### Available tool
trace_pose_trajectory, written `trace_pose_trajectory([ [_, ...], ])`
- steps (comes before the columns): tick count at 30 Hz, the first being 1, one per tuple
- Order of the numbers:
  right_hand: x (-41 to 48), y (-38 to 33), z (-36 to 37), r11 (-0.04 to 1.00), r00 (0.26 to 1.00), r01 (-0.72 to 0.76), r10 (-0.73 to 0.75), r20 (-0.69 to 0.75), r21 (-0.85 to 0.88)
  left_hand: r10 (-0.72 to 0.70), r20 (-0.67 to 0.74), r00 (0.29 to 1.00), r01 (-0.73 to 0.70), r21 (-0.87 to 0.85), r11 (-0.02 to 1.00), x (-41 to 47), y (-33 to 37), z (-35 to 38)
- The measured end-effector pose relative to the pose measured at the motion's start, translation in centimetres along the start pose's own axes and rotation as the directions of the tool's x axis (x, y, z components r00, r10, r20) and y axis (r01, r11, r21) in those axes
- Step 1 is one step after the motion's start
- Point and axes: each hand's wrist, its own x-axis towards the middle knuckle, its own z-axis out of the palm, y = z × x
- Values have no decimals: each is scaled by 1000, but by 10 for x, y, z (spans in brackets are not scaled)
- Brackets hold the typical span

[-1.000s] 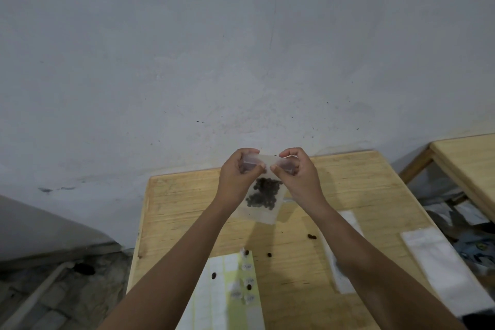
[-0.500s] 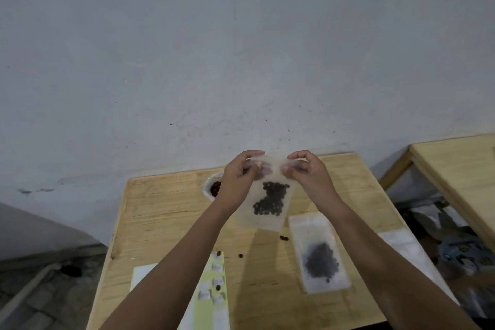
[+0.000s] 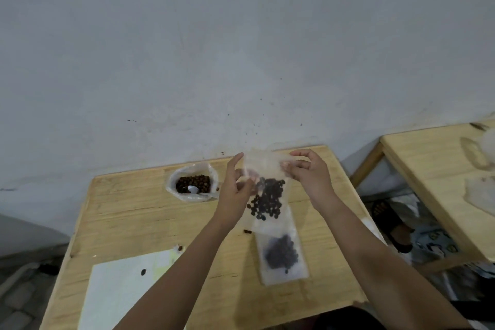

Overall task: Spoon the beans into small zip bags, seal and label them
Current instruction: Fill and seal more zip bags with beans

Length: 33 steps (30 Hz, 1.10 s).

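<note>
Both pinch the top edge of the zip bag [image 3: 267, 203]: left hand [image 3: 235, 191] loosely, right hand [image 3: 310, 175] with curled fingers.

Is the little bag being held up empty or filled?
Filled partway: dark beans show through the clear bag, which the left hand and right hand hold by its top.

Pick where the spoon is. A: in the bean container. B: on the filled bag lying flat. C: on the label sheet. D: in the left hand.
A: the spoon lies among the beans in the container; the left hand and right hand pinch only the zip bag.
</note>
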Motion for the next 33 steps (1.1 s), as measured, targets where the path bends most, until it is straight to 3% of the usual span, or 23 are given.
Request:
trace_pose_trajectory([
  [4, -9, 23, -11, 999, 999, -34, 34, -31, -16, -58, -33, 998, 57, -22, 998, -12, -17, 20],
  [9, -31, 70, -24, 979, 998, -27, 37, 48, -203, -190, -136, 972, 180, -80, 980, -31, -45, 43],
  [19, -34, 123, -44, 882, 975, -58, 152, 165, -468, -340, -145, 929, 366, 244, 898, -55, -87, 44],
  [24, -31, 135, -45, 854, 975, -39, 145, 165, -519, -278, -163, 947, 322, 447, 835, -57, -99, 46],
  [33, -33, 149, -61, 775, 968, 60, 108, 226, -629, -250, -161, 955, 295, 614, 732, -62, -105, 57],
])
